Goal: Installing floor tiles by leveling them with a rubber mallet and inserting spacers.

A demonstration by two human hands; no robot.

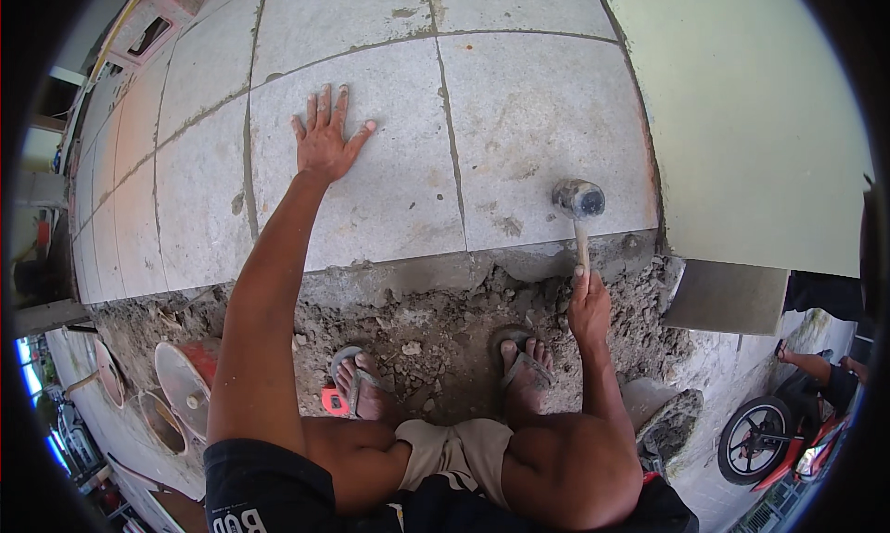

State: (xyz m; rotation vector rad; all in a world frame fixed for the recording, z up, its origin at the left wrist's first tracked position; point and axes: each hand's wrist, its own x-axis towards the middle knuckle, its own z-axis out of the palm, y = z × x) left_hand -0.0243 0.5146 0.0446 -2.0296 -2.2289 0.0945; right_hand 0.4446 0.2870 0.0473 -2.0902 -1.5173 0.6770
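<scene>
My left hand point(324, 139) lies spread on a pale square floor tile point(380, 199), fingertips dusted with grey. My right hand point(589, 306) grips the wooden handle of a rubber mallet point(579, 201), whose dark, grey-smeared head is over the right-hand tile point(538, 107), near its front edge; whether it touches the tile I cannot tell. Grey mortar shows in the joints and in a rough bed point(399, 283) along the tiles' near edge.
Rubble point(426, 375) lies under my sandalled feet. Buckets point(185, 380) and a red tape measure point(336, 400) sit left. A pink crate point(144, 28) is upper left. A pale wall point(751, 125) borders the tiles right, above a metal plate point(718, 297). A person point(825, 385) and red motorbike point(769, 459) are lower right.
</scene>
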